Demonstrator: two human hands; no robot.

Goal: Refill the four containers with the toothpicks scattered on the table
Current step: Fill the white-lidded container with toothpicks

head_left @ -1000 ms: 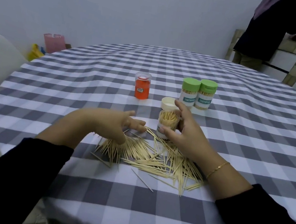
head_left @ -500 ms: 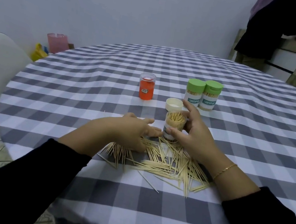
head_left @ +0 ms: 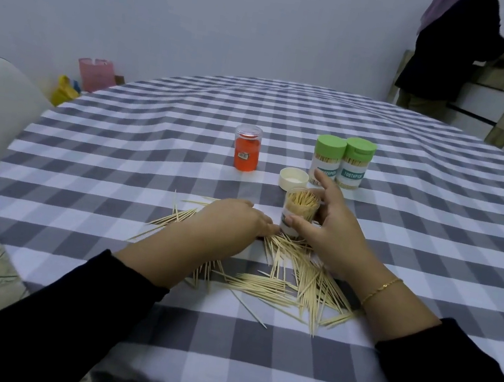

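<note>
Your right hand (head_left: 332,232) gripped the open container (head_left: 299,212), upright on the counter (head_left: 433,237) and nearly full. Your left hand (head_left: 232,224) lay on the scattered toothpicks (head_left: 293,278) just beside it, fingers apparently gathering some, though they were hidden. These sticks were light, stiff and sharp-tipped; pinch a small aligned bundle at mid-length, or they would splay.

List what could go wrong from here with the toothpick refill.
1. The open jar is packed nearly full; the right hand grips it while the left hand gathers beside it, so a bump could tip it.
2. Toothpicks lie criss-crossed, so a grabbed bunch may jam at the mouth.
3. The white lid may get knocked.
</note>
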